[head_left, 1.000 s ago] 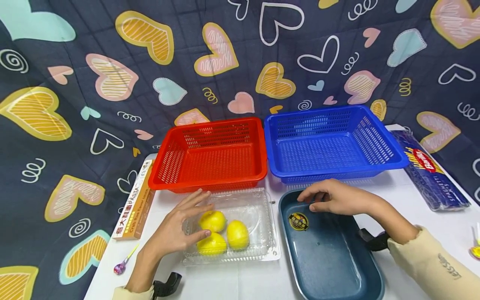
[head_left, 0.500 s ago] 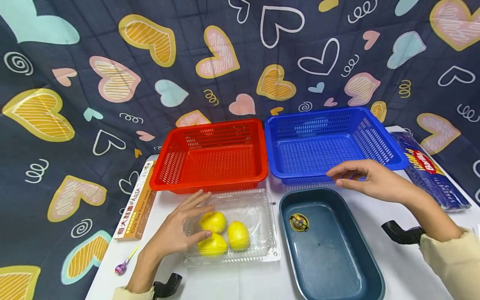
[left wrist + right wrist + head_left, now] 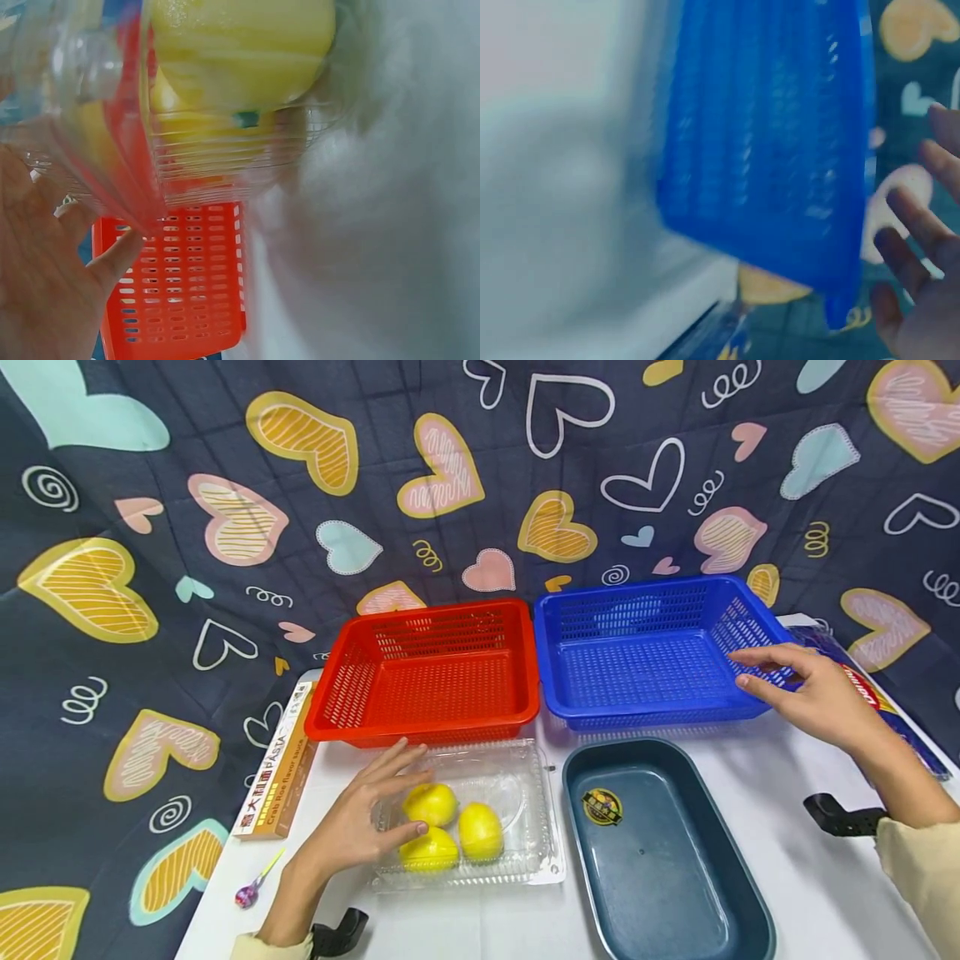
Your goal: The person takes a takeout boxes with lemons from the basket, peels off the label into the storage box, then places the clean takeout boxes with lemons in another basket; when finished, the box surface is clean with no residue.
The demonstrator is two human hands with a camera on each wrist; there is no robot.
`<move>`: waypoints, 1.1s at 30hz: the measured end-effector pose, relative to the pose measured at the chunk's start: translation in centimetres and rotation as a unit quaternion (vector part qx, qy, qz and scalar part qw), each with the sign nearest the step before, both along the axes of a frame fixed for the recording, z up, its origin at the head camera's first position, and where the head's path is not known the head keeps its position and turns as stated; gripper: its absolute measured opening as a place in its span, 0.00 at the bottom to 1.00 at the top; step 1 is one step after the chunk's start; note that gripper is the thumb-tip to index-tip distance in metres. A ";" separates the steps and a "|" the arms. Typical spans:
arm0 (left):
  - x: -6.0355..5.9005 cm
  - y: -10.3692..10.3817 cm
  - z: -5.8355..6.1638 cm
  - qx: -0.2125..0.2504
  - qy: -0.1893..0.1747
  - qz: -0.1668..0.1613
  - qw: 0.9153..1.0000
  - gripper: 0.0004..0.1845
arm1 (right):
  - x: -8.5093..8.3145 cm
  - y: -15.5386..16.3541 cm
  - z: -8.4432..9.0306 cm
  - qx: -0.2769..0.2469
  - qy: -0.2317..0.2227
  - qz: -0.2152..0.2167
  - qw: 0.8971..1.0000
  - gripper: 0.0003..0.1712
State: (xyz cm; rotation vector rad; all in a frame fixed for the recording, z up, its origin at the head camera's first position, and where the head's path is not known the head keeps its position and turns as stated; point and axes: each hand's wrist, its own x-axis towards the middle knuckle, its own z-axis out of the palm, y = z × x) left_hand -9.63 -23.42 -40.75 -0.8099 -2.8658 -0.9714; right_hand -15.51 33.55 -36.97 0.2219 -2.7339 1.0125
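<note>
My left hand (image 3: 367, 814) reaches over the left side of a clear plastic clamshell box (image 3: 521, 802), fingers spread; contact with its lid is hard to tell. Inside the box lie three yellow lemons (image 3: 480, 832). In the left wrist view, the hand (image 3: 52, 277) shows at the box's side (image 3: 232, 161). My right hand (image 3: 817, 697), holding nothing, hovers by the right end of the blue basket (image 3: 645, 714). Its fingers are loosely extended and it partly hides a blue Barilla spaghetti pack (image 3: 911, 731). The right wrist view shows that hand's fingers (image 3: 907, 210) apart beside the basket.
A red basket (image 3: 420, 731) stands left of the blue one, against the heart-patterned cloth. Below the blue basket sits a dark teal tray (image 3: 652, 860). A pasta box (image 3: 277, 768) and a lollipop (image 3: 247, 893) lie at the left.
My right hand has moved from above the teal tray, rightward and away from me, to the blue basket's right end. My left hand has stayed at the clamshell box.
</note>
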 end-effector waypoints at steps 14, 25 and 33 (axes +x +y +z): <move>0.4 -0.1 -0.6 0.020 0.013 0.002 1.000 0.30 | -1.9 3.2 -2.9 0.117 -0.115 -0.064 0.984 0.59; 1.1 -0.8 -1.5 0.066 0.013 0.046 0.997 0.29 | -1.7 3.6 -2.7 0.113 -0.141 -0.061 0.982 0.61; 2.1 -1.1 -1.7 0.089 -0.055 0.104 0.989 0.29 | -1.9 3.5 -2.7 0.109 -0.146 -0.058 0.982 0.61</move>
